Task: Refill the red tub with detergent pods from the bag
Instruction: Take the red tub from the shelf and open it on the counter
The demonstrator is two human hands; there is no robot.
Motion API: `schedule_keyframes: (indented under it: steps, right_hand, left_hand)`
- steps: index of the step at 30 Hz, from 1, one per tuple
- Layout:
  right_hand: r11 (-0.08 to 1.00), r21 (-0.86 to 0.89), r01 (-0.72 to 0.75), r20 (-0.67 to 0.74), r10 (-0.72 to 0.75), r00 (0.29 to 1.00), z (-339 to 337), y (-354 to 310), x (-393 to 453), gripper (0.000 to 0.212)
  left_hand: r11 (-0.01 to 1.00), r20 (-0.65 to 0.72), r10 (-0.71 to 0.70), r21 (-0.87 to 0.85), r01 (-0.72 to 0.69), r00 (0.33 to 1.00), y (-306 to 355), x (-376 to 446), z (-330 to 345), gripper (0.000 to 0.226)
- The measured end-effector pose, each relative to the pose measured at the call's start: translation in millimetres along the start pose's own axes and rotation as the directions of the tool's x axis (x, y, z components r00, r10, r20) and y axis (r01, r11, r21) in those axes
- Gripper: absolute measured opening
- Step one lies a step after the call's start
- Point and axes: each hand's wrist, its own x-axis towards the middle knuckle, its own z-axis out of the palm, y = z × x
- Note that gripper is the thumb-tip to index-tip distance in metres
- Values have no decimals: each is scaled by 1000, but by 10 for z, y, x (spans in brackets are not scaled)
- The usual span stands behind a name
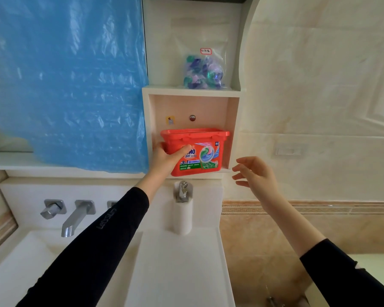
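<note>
The red tub (196,150), tilted in the lower cubby, is gripped at its left end by the left hand (166,159). The right hand (256,172) is held spread just right of it, touching nothing. The bag (203,69) of pods is seen on the shelf above both hands.

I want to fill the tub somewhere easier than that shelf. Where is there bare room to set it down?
The flat white counter between the sink basin and the marble wall is bare, just below the small tap. The lower cubby is tight: the red tub nearly fills it, with the left hand gripping its corner.

Black long sleeves (111,238), grey lettering on the left one.
</note>
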Motion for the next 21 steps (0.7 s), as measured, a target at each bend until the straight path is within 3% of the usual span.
schedule_keyframes:
  steps: [3,6,9,12,17,21]
  right_hand:
    - [999,39,9,13,-9,1000,36,-41,-41,11]
    - [1000,7,15,67,-16,998,67,-68,-70,54]
    - [1000,-5,-2,177,3,984,132,-108,-103,91]
    - [995,103,8,247,-34,968,238,-162,-144,84]
    - [975,220,31,212,-79,974,341,-269,-237,79]
    - [971,237,16,195,-64,979,345,-298,-290,82]
  left_hand:
    - [1000,5,20,8,-20,1000,70,-170,-80,59]
    - [999,25,35,-40,-34,999,129,-321,-179,53]
    - [991,97,33,-133,-20,995,188,-507,-272,71]
    - [985,163,39,-170,-11,986,215,-675,-301,82]
    - [983,165,38,-185,-7,985,221,-876,-323,81]
    - [989,225,82,-137,-52,971,246,-1005,-356,63]
